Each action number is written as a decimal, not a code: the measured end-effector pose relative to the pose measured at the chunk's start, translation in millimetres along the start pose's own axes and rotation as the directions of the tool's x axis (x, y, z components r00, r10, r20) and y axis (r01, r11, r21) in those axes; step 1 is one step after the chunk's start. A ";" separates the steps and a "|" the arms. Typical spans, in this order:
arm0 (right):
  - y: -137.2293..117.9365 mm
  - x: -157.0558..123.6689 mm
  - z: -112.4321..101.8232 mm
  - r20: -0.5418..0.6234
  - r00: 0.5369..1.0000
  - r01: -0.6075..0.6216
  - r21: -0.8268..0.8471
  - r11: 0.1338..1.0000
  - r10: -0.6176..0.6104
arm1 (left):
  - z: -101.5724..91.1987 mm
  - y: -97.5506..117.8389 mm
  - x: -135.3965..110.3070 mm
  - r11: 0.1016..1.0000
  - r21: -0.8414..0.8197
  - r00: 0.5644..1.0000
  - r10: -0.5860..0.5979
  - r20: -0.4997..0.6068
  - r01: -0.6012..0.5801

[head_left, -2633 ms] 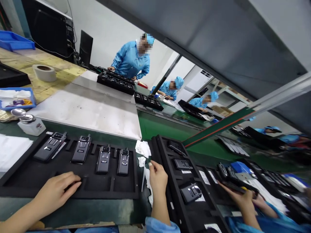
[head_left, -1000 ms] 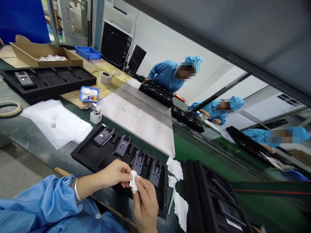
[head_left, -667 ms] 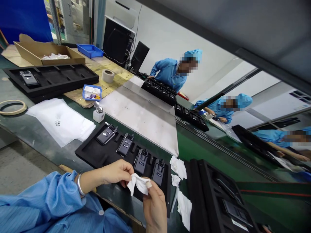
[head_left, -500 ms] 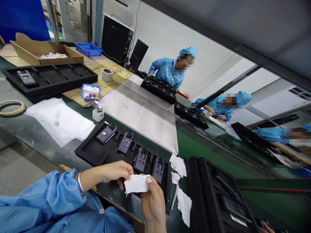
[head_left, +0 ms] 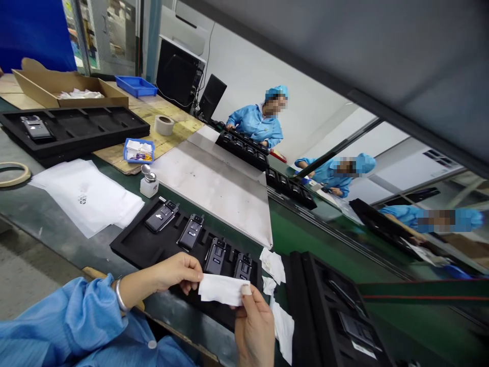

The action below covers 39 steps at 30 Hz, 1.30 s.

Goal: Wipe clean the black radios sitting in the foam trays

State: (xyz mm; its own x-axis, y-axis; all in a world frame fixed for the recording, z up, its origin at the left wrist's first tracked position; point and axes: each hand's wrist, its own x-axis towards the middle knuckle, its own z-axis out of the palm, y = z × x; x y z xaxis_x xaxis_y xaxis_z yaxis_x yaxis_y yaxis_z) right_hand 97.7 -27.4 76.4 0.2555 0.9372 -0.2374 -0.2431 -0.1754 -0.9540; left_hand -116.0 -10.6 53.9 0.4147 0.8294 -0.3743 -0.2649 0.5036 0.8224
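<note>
Over a green bench's black foam tray (head_left: 133, 244), both hands, left (head_left: 173, 271) and right (head_left: 255, 326), pinch a white wipe (head_left: 220, 289) stretched between them.

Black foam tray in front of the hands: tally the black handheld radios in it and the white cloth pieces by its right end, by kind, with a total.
Black handheld radios in the black foam tray: 4
White cloth wipe stretched between left hand and right hand: 1
Loose white cloth pieces at the tray's right end: 3
Total: 8
</note>
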 end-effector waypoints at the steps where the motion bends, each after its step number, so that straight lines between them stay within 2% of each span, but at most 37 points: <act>1: -2.5 2.1 -4.0 -0.046 0.998 0.050 -0.020 0.999 -0.051 | -1.4 -0.1 0.2 1.000 0.000 0.999 0.011 -0.038 -0.011; 3: -6.5 4.3 -7.9 -0.124 0.979 0.147 -0.123 0.981 -0.162 | -2.2 -0.9 0.4 0.999 -0.005 0.993 0.043 -0.105 -0.044; 4: -7.5 3.9 -6.9 -0.115 0.970 0.187 -0.201 0.962 -0.212 | -1.1 -1.5 0.2 0.998 -0.020 0.991 0.054 -0.122 -0.057; 6: -6.5 -0.4 1.3 0.020 0.960 0.267 -0.347 0.899 -0.278 | 3.7 -3.1 -1.4 0.994 -0.093 0.992 0.053 -0.116 -0.064; 9: 3.1 -13.0 22.3 0.320 0.909 0.392 -0.434 0.811 -0.268 | 14.4 -5.0 -5.8 0.962 -0.255 0.995 0.098 0.003 -0.094; 11: 12.5 -21.9 34.2 0.397 0.881 0.427 -0.438 0.791 -0.256 | 19.7 -6.1 -8.7 0.932 -0.341 0.985 0.159 0.072 -0.125; 13: 20.8 -28.4 40.6 0.390 0.882 0.428 -0.428 0.796 -0.264 | 21.1 -7.3 -10.5 0.901 -0.409 0.980 0.186 0.074 -0.141; 16: 26.0 -30.0 40.6 0.311 0.913 0.370 -0.363 0.855 -0.264 | 17.3 -8.3 -11.3 0.866 -0.481 0.987 0.159 0.005 -0.137; 18: 24.0 -25.9 37.5 0.272 0.942 0.274 -0.282 0.919 -0.197 | 13.4 -8.3 -10.7 0.875 -0.464 0.989 0.146 -0.025 -0.141; 22: 15.6 -13.8 32.5 0.240 0.971 0.042 -0.146 0.988 -0.005 | 9.9 -8.3 -6.2 0.955 -0.267 0.991 0.125 -0.039 -0.131; 24: 14.2 -9.3 31.8 0.202 0.978 -0.030 -0.102 0.994 0.050 | 10.2 -8.9 -3.9 0.977 -0.184 0.993 0.097 -0.071 -0.108; 27: 17.0 -5.2 31.1 0.156 0.981 -0.107 -0.061 0.992 0.116 | 10.7 -10.0 -2.6 0.984 -0.121 0.985 0.117 -0.124 -0.132; 32: 19.6 -3.7 28.5 0.152 0.971 -0.186 0.011 0.982 0.183 | 7.8 -11.7 -1.6 0.986 -0.066 0.978 0.144 -0.151 -0.155; 34: 16.7 -4.6 28.6 0.130 0.974 -0.195 0.046 0.980 0.188 | 6.4 -11.6 -0.2 0.983 -0.057 0.968 0.159 -0.194 -0.173; 37: 13.5 -6.8 30.3 0.098 0.977 -0.196 0.072 0.978 0.189 | 5.9 -11.2 0.8 0.960 -0.001 0.903 0.263 -0.339 -0.280; 39: 16.4 -8.0 31.5 0.103 0.976 -0.198 0.067 0.978 0.191 | 7.2 -12.7 -0.1 0.951 0.024 0.887 0.298 -0.353 -0.310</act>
State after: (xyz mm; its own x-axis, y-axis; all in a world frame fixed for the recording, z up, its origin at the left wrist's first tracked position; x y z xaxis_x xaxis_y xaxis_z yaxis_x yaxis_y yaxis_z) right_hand 62.2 -28.3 68.4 0.1064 0.9126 -0.3947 -0.3507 -0.3370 -0.8738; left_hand -106.5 -18.8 46.5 -0.0182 0.9710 -0.2384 -0.3596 0.2161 0.9077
